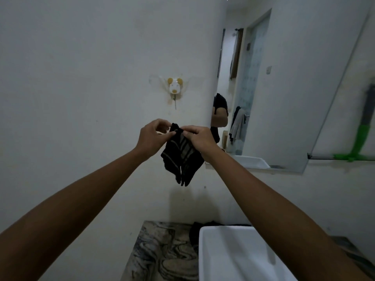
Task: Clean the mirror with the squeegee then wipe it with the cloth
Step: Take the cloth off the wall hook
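A black cloth [180, 157] with pale stripes hangs in front of the white wall, pinched at its top edge by both hands. My left hand [151, 138] grips its upper left corner, my right hand [199, 137] the upper right, knuckles almost touching. The mirror [284, 88] is on the wall to the right of the hands, apart from the cloth. A green squeegee [359, 145] with a dark handle stands at the far right, its blade resting on a thin ledge beside the mirror.
A mouse-shaped white and yellow wall hook [175, 88] is fixed above the hands. Below, a white basin [233, 254] sits on a marbled countertop [162, 252], with a dark cloth heap [197, 230] behind it. The mirror reflects a person, a doorway and hanging towels.
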